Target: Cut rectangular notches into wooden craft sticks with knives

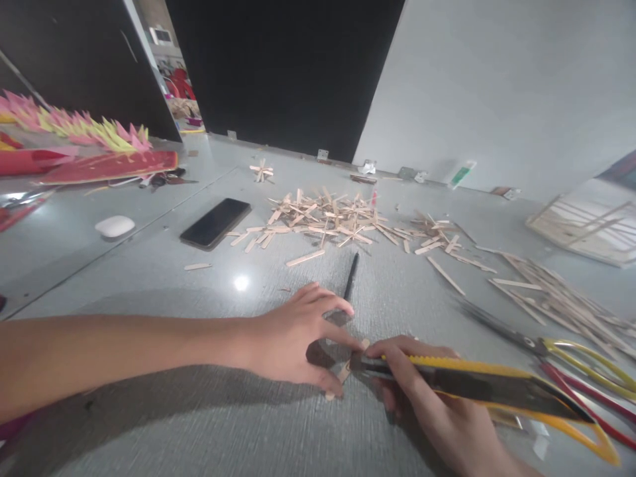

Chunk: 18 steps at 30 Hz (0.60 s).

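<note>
My right hand [437, 404] grips a yellow and black utility knife [497, 384], its front end against a short flat wooden stick [344, 372] on the grey table. With thumb and index finger, my left hand [298, 334] holds that stick at its two ends; the other fingers are spread above the table. Just beyond my left fingers lies a dark pen-like rod [352, 275]. The knife's blade edge is too blurred to make out clearly.
Scissors [529, 341] with yellow and red handles lie right, beside long wooden strips [561, 298]. Ahead are a heap of short wooden pieces [328, 215], a phone [216, 224] and a white case [115, 226]. A stick frame [586, 228] stands far right; colourful paper [84, 129] lies far left.
</note>
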Each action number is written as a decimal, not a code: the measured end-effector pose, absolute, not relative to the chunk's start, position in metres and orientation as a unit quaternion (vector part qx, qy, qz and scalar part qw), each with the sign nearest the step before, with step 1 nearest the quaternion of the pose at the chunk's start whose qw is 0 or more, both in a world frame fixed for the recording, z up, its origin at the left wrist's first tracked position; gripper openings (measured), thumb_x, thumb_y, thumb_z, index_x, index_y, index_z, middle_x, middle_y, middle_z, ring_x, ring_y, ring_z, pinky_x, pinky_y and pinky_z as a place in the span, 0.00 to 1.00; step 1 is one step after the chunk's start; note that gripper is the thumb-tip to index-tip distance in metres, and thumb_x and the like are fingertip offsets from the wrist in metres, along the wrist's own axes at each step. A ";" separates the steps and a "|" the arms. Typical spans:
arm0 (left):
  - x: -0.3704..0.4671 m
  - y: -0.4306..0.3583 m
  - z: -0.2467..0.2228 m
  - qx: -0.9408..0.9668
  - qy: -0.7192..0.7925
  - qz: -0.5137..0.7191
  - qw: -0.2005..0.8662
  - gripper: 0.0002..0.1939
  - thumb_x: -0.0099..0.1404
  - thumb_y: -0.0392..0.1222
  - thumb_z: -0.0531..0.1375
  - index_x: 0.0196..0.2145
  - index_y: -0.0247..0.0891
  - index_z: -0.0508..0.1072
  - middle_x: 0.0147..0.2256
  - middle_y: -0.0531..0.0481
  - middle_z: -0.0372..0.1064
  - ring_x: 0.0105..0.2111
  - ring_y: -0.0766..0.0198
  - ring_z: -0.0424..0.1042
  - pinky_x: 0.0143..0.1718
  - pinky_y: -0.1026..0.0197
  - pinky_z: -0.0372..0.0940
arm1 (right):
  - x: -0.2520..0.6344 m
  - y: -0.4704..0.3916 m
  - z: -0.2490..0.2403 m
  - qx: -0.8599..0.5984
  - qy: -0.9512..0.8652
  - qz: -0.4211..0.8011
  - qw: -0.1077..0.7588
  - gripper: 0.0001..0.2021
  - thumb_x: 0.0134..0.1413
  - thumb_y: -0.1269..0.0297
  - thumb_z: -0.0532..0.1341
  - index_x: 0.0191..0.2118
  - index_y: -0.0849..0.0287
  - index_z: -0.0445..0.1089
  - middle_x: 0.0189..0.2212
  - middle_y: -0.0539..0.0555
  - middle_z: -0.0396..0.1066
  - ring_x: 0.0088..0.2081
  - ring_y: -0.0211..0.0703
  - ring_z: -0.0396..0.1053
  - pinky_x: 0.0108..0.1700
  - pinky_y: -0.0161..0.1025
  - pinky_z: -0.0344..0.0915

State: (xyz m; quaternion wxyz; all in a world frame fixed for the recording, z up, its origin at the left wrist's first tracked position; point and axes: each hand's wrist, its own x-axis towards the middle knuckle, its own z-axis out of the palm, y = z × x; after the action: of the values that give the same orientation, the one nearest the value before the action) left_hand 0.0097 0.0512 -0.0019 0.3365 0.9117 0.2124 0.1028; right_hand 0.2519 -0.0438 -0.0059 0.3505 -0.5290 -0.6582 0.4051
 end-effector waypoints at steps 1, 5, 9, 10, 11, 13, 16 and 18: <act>0.010 0.051 -0.002 0.911 0.213 0.099 0.339 0.29 0.62 0.65 0.71 0.58 0.57 0.78 0.64 0.47 0.61 0.65 0.40 0.56 0.68 0.32 0.49 | 0.251 -0.043 -0.005 -0.531 -0.658 0.403 0.349 0.21 0.74 0.48 0.55 0.38 0.57 0.77 0.18 0.47 0.69 0.20 0.37 0.66 0.26 0.35 0.65; 0.010 0.051 -0.003 0.913 0.216 0.103 0.331 0.29 0.62 0.65 0.70 0.58 0.56 0.78 0.64 0.46 0.61 0.66 0.41 0.56 0.70 0.33 0.47 | 0.249 -0.043 -0.002 -0.534 -0.650 0.411 0.351 0.22 0.74 0.46 0.54 0.38 0.57 0.78 0.18 0.48 0.68 0.19 0.37 0.66 0.23 0.34 0.64; 0.011 0.052 -0.003 0.915 0.210 0.107 0.326 0.28 0.63 0.64 0.71 0.57 0.56 0.78 0.64 0.46 0.62 0.66 0.42 0.57 0.70 0.33 0.45 | 0.248 -0.045 -0.004 -0.531 -0.656 0.397 0.359 0.21 0.73 0.47 0.56 0.38 0.57 0.78 0.18 0.48 0.68 0.19 0.37 0.66 0.24 0.34 0.64; 0.011 0.052 -0.003 0.915 0.209 0.108 0.328 0.28 0.62 0.64 0.71 0.57 0.56 0.78 0.64 0.46 0.62 0.66 0.42 0.58 0.70 0.33 0.45 | 0.247 -0.046 -0.006 -0.534 -0.653 0.395 0.365 0.21 0.73 0.47 0.56 0.37 0.57 0.79 0.17 0.48 0.68 0.19 0.37 0.66 0.24 0.34 0.64; 0.011 0.052 -0.002 0.915 0.207 0.108 0.329 0.28 0.62 0.64 0.71 0.57 0.55 0.79 0.64 0.45 0.62 0.66 0.41 0.58 0.70 0.32 0.44 | 0.247 -0.046 -0.007 -0.536 -0.647 0.396 0.370 0.21 0.72 0.47 0.57 0.37 0.57 0.79 0.17 0.48 0.68 0.18 0.37 0.65 0.23 0.34 0.64; 0.011 0.052 -0.001 0.916 0.205 0.109 0.327 0.28 0.62 0.63 0.71 0.57 0.54 0.79 0.64 0.45 0.62 0.66 0.41 0.58 0.70 0.32 0.44 | 0.246 -0.047 -0.009 -0.540 -0.636 0.403 0.378 0.21 0.72 0.47 0.58 0.37 0.57 0.79 0.17 0.48 0.68 0.18 0.37 0.65 0.22 0.33 0.64; 0.010 0.052 -0.001 0.917 0.204 0.105 0.326 0.28 0.63 0.63 0.71 0.58 0.54 0.79 0.64 0.44 0.62 0.67 0.40 0.57 0.69 0.32 0.45 | 0.245 -0.045 -0.008 -0.537 -0.634 0.412 0.375 0.21 0.72 0.46 0.57 0.37 0.56 0.78 0.17 0.47 0.67 0.18 0.37 0.66 0.21 0.33 0.64; 0.010 0.052 -0.001 0.916 0.204 0.109 0.328 0.28 0.63 0.63 0.71 0.58 0.55 0.78 0.64 0.44 0.62 0.66 0.40 0.57 0.69 0.31 0.46 | 0.245 -0.044 -0.007 -0.534 -0.640 0.412 0.369 0.21 0.72 0.46 0.57 0.37 0.56 0.78 0.17 0.47 0.67 0.18 0.37 0.66 0.22 0.33 0.65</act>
State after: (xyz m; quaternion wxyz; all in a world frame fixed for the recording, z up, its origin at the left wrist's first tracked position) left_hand 0.0098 0.0517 -0.0009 0.3281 0.9160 0.2038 0.1088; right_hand 0.2452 -0.0443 -0.0066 0.3687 -0.5340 -0.6399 0.4116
